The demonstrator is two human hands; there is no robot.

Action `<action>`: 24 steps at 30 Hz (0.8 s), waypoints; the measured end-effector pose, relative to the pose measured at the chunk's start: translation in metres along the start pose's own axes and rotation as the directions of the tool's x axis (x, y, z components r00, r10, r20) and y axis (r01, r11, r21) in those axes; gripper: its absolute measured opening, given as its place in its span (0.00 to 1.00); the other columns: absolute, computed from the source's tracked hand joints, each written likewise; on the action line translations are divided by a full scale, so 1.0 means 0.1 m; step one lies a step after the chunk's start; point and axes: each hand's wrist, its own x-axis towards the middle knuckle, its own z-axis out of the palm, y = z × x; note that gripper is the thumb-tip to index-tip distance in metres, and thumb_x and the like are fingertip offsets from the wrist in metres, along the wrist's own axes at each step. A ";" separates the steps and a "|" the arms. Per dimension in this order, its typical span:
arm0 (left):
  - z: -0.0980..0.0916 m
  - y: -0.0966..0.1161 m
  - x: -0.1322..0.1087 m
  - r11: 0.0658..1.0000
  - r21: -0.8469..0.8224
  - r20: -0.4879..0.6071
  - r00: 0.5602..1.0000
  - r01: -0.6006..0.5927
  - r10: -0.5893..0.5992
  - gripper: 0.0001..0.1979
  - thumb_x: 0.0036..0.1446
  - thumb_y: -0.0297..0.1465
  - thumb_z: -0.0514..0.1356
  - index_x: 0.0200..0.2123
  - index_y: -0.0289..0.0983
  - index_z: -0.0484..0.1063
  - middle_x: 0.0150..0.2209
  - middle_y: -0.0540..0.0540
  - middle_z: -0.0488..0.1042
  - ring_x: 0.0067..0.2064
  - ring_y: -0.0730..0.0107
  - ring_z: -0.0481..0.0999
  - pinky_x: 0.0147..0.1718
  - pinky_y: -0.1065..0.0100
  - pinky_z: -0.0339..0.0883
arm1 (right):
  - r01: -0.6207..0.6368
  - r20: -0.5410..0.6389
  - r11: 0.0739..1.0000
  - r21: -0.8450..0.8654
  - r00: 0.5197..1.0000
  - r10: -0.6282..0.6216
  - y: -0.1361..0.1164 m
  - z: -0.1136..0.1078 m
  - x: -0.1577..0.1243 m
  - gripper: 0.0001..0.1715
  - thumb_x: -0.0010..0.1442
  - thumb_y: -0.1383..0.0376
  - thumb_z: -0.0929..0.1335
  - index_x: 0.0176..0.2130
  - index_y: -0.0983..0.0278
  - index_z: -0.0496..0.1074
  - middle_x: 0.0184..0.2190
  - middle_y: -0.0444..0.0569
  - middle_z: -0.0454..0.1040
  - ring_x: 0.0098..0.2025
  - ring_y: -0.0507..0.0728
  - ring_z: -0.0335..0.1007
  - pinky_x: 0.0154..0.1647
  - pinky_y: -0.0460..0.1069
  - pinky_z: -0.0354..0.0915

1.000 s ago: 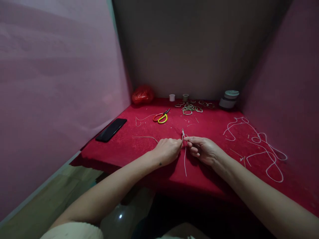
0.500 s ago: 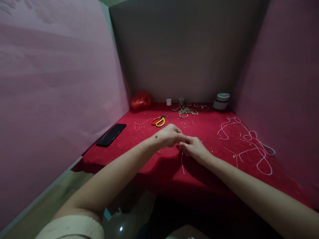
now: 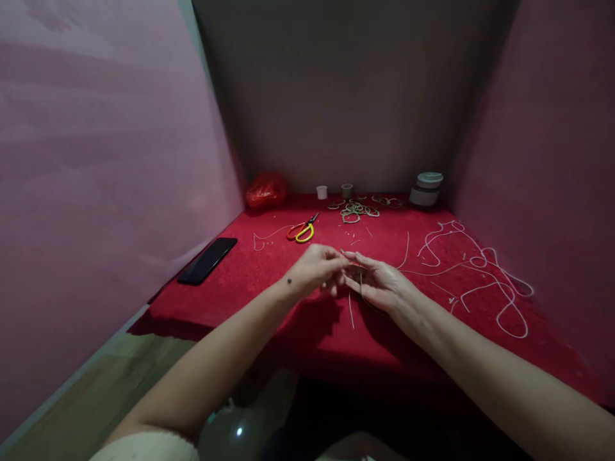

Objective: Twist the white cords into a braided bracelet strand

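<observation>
We see a thin pale cord [image 3: 351, 312] pinched where our two hands meet, above the middle of the red table [image 3: 288, 301]. It is very slim, off-white, and one free end hangs down from the fingers to the cloth below; another strand runs off to the right across the cloth toward the loose cords there. How the cord is knotted or looped inside the fingers is too small to tell.

Our left hand [image 3: 314, 269] has its fingers curled in, thumb and fingertips closed on the cord. Our right hand [image 3: 379, 282] lies palm partly up, fingers half extended, with its fingertips meeting the left's at the cord; we cannot tell exactly how tightly it grips.

On the table, scissors [image 3: 302, 230] with orange and yellow handles lie just beyond the hands. Behind them is a heap of small cord rings [image 3: 356, 210]. Long loose cords [image 3: 485, 282] sprawl in loops to the right. A black phone [image 3: 207, 260] lies near the left edge. At the back stand a crumpled red bag [image 3: 266, 189], two small cups [image 3: 321, 191] and a lidded jar [image 3: 426, 188].

The table is covered in red felt-like cloth with scattered short snippets. Pink panels close in the left and right sides, a grey one the back, and pale floor shows at lower left.
</observation>
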 end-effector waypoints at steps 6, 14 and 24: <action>0.30 -0.29 -0.09 0.827 -0.523 0.234 0.968 0.204 -0.091 0.07 0.54 0.31 0.54 0.27 0.33 0.64 0.19 0.54 0.63 0.13 0.86 0.55 0.14 0.78 0.52 | -0.019 -0.032 0.999 -0.036 0.999 0.018 0.06 0.05 -0.03 0.10 0.59 0.70 0.63 0.30 0.66 0.72 0.30 0.50 0.74 0.30 0.51 0.70 0.29 0.46 0.67; -0.04 -0.17 -0.31 0.789 -0.523 0.450 0.890 0.323 -0.067 0.06 0.54 0.29 0.55 0.27 0.34 0.63 0.14 0.58 0.58 0.11 0.87 0.45 0.10 0.79 0.44 | -0.054 -0.085 0.999 0.001 0.995 0.054 0.07 0.01 -0.08 0.11 0.60 0.70 0.62 0.31 0.66 0.73 0.29 0.49 0.75 0.31 0.51 0.72 0.34 0.46 0.68; -1.12 -0.20 0.09 0.717 0.637 -0.391 0.920 0.283 -0.016 0.06 0.51 0.29 0.56 0.27 0.33 0.71 0.21 0.47 0.71 0.22 0.74 0.70 0.22 0.74 0.59 | -0.056 -0.125 0.993 0.106 0.990 0.069 0.15 0.16 -0.05 0.13 0.61 0.72 0.60 0.29 0.68 0.72 0.29 0.53 0.75 0.35 0.53 0.74 0.38 0.47 0.70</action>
